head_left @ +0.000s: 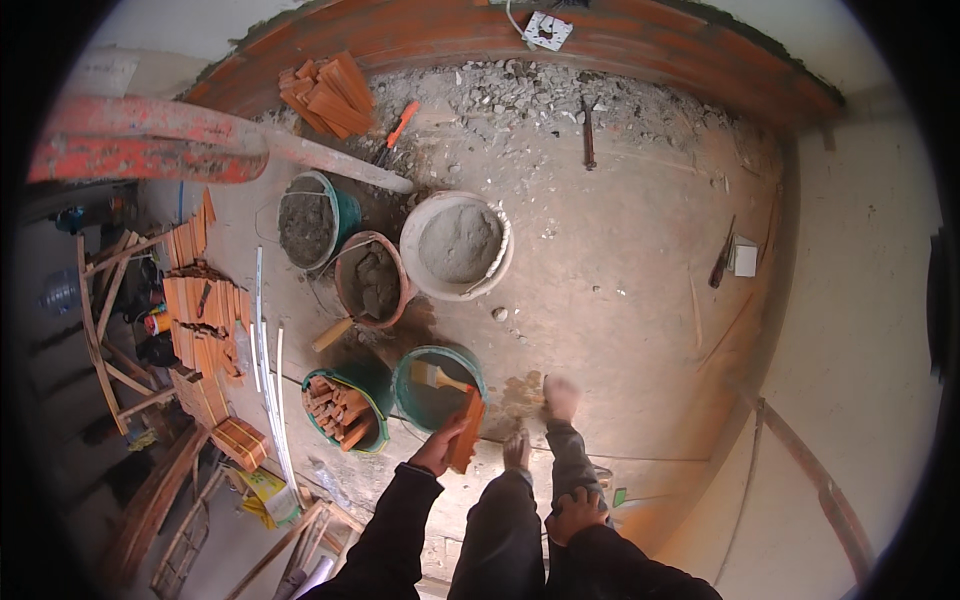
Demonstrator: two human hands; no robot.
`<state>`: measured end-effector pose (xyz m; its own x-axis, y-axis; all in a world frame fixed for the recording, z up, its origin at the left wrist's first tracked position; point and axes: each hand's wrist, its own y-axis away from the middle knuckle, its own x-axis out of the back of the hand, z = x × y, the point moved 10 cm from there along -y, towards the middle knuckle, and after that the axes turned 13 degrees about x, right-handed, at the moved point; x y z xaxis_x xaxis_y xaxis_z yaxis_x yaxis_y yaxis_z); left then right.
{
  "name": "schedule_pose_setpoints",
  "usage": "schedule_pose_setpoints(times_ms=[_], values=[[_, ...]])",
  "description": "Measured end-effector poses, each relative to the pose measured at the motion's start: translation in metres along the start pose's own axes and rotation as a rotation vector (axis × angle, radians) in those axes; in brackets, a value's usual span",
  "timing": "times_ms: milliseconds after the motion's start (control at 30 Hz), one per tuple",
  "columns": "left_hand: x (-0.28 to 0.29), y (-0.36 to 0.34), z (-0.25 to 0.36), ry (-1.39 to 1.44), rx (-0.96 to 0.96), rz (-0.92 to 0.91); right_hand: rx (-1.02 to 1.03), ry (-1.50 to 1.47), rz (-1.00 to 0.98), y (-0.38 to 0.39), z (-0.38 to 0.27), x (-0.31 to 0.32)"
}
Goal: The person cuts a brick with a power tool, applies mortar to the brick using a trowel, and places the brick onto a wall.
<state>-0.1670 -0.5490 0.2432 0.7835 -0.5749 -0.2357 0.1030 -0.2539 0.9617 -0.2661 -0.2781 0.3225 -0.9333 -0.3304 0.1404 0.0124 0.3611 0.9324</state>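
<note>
My left hand (440,450) grips an orange-red clay tile (467,430) at the front edge of a teal bucket (470,365), in which a wooden-handled brush (435,378) rests. My right hand (577,512) is curled over my right leg (572,460), with no tool visible in it. Left of the teal bucket, a green bucket (375,420) holds several pieces of clay tile (332,405). Beyond them are a tan bucket of mortar (372,280), a teal bucket of grey mix (305,220) and a white bucket of grey powder (458,245). A trowel (335,330) lies beside these.
Stacked tiles (195,320), long pale strips (262,330) and wooden frames (110,330) lie left. A red-stained beam (160,135) crosses upper left. Rubble (530,100) and tools (589,140) lie before the brick wall (665,50); a wall (840,320) and metal bar (820,480) stand right.
</note>
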Motion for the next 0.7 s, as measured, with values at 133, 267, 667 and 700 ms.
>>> schedule_pose_setpoints(times_ms=[133,267,667,700], values=[[-0.106,-0.001,0.069,-0.109,-0.163,-0.147,0.007,-0.040,0.039,-0.005,0.000,0.002],[-0.204,-0.006,0.114,-0.257,-0.170,-0.386,-0.004,-0.100,0.069,-0.008,-0.006,0.021],[-0.310,-0.066,0.183,-0.018,-0.282,-0.471,0.044,-0.190,0.471,-0.046,-0.025,0.167],[-0.305,-0.070,0.185,-0.004,-0.303,-0.411,0.057,-0.336,0.532,-0.049,-0.022,0.177]])
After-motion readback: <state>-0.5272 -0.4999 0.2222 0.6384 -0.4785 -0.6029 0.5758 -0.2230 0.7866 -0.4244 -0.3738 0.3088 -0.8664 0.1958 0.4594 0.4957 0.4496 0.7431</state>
